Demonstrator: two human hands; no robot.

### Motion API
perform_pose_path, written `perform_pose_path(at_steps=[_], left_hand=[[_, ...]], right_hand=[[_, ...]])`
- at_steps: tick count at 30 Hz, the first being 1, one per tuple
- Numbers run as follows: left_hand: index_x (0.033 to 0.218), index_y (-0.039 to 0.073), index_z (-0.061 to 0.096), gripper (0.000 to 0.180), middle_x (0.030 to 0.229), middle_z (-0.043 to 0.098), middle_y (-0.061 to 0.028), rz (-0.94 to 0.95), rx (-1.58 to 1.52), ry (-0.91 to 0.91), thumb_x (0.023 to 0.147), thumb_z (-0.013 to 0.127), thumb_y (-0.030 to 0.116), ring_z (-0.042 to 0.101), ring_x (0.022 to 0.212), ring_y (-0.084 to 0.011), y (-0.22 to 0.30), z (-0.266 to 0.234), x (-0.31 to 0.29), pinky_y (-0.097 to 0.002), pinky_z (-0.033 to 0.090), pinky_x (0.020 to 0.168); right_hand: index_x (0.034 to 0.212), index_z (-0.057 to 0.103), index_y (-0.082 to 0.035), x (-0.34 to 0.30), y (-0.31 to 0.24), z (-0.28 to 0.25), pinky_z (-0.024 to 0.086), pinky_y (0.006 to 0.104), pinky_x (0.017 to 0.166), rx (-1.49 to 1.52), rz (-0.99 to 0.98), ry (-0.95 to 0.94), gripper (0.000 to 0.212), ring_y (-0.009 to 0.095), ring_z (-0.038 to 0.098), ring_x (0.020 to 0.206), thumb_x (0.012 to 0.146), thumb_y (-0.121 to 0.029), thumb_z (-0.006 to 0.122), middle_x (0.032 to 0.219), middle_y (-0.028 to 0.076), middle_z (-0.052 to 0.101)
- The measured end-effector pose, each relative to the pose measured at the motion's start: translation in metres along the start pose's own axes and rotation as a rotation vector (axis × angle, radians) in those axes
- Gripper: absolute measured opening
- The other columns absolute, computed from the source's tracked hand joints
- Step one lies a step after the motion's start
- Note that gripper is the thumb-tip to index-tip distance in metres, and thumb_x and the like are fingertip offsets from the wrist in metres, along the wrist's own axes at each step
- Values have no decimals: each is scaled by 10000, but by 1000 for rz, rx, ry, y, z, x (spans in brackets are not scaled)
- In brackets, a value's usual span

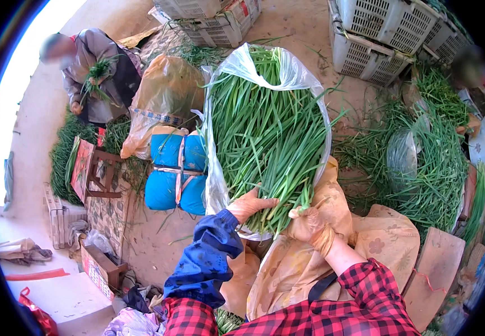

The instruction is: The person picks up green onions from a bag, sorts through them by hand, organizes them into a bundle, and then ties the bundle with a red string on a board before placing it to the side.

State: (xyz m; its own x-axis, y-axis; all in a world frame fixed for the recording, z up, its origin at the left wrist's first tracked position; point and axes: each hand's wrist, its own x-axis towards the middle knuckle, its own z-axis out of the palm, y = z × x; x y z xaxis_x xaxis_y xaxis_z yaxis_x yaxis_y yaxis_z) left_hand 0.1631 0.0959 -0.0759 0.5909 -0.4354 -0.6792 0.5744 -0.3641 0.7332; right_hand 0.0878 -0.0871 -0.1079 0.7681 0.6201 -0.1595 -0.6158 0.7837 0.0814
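A large clear plastic bag [212, 168] in front of me is filled with long green garlic chives [265, 123]. My left hand [249, 205], in a thin translucent glove, lies on the near end of the chives with its fingers stretched out. Close beside it, my right hand [305, 222], gloved too, is closed round a small bunch of chives at the bag's near right edge. Its fingertips are partly hidden. A tan floral apron [315, 252] covers my lap below the bag.
Left of the bag stand a tied blue bundle [175, 187] and a filled orange-tinted bag [167, 92]. Further left, a person [99, 73] holds greens near a small wooden stool [105, 173]. Stacked crates [376, 45] and heaped chives [432, 168] lie to the right, near another person.
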Motion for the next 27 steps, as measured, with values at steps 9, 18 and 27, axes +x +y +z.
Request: perform_pose_path(at_steps=[9, 18, 27], left_hand=[[1204, 2, 386, 661, 1090, 522, -115, -82, -166, -23, 694, 705, 276, 489, 994, -200, 10, 5, -9, -305, 350, 888], [1210, 7, 388, 657, 1038, 545, -96, 23, 68, -35, 684, 707, 240, 511, 922, -167, -5, 26, 7, -299, 407, 818], [1293, -20, 234, 808, 1045, 550, -116, -5, 300, 2, 695, 690, 274, 522, 945, -191, 12, 30, -3, -274, 388, 838]], right_hand=[[1141, 465, -21, -5, 6, 44, 407, 451, 867, 173, -170, 228, 599, 305, 516, 988, 786, -503, 503, 1092, 145, 539], [1083, 495, -49, 0, -1, 7, 443, 452, 821, -127, -215, 302, 381, 289, 552, 903, 765, -233, 598, 1028, 114, 564], [1075, 467, 39, -4, -3, -1, 419, 483, 834, -3, -151, 114, 404, 324, 534, 908, 700, -99, 525, 996, 192, 551]])
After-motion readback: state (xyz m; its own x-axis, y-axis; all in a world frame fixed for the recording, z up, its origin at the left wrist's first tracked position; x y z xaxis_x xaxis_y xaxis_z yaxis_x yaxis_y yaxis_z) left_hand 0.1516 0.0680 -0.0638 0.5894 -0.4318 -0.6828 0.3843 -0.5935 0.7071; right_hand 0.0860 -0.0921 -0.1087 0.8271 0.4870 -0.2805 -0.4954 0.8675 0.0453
